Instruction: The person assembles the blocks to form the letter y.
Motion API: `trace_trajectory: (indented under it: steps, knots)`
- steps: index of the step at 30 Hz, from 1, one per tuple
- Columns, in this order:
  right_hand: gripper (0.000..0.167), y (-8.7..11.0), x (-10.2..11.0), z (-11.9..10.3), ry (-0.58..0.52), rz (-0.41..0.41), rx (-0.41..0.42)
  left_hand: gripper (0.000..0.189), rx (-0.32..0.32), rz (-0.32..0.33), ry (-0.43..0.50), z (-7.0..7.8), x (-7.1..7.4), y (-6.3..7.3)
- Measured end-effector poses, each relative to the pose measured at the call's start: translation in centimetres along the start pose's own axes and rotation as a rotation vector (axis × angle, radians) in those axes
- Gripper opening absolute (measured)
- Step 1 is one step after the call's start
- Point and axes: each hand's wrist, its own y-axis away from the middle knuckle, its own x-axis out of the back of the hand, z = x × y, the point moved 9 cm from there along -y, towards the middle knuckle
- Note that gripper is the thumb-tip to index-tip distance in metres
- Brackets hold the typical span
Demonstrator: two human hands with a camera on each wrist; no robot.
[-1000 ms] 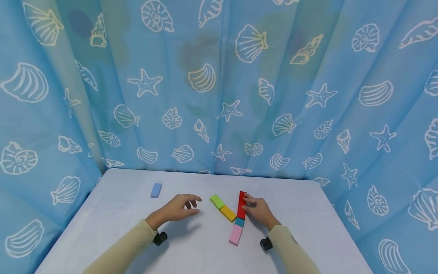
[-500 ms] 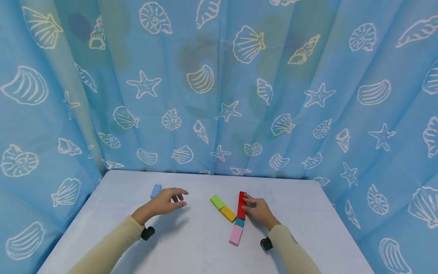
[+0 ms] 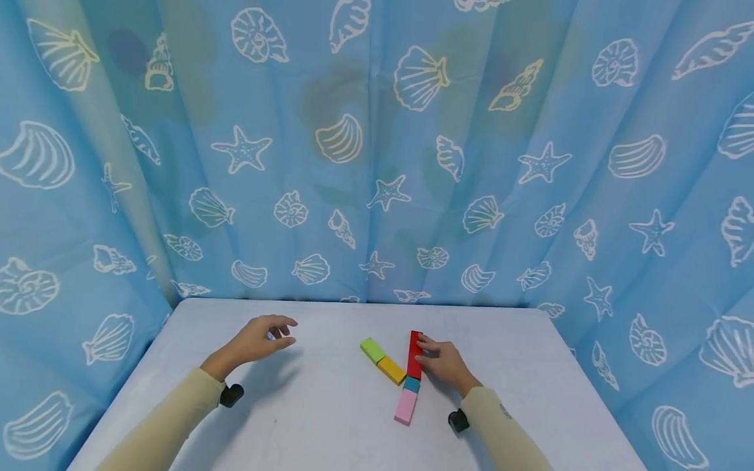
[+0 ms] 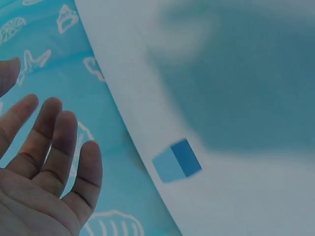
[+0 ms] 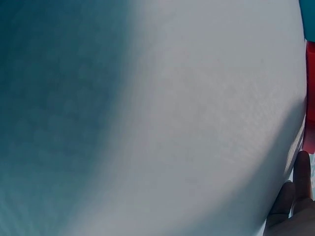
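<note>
My left hand (image 3: 250,339) hovers above the table's left side, its fingers loosely bent and holding nothing. A blue block (image 4: 178,161) lies on the table below it; in the head view the hand hides most of this block. My right hand (image 3: 448,364) rests its fingertips and thumb against the right side of a long red block (image 3: 415,356). Touching the near end of the red block is a small teal block (image 3: 412,384), with a pink block (image 3: 406,407) in line below. A yellow block (image 3: 391,370) and a green block (image 3: 372,350) form a slanting arm to the left.
A white table (image 3: 330,418) carries the blocks. Behind it and at both sides hangs a blue curtain (image 3: 365,163) with white shell and starfish prints. Black wrist cameras (image 3: 232,395) sit under both wrists.
My left hand has moved left, away from the green block to over the blue block. My right hand stays at the red block, and the joined blocks have not shifted.
</note>
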Motion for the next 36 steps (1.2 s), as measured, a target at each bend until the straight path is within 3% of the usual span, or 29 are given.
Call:
trace_trajectory:
  steps: [9,18,25,36]
  knots:
    - [0.047,0.1,0.0,-0.2,0.017,0.011,-0.012,0.028,0.073,0.027,-0.012,-1.9,1.3,0.3]
    - [0.047,-0.2,-0.4,0.3,0.029,0.007,-0.015,0.031,0.148,0.046,0.004,-3.6,1.4,0.1]
    - [0.047,-0.1,-0.1,0.1,0.016,0.018,-0.014,0.033,0.166,0.075,0.007,-3.8,2.0,0.0]
    - [0.047,-0.1,-0.2,0.3,-0.003,0.01,-0.018,0.036,0.245,0.106,0.041,-6.1,2.2,0.3]
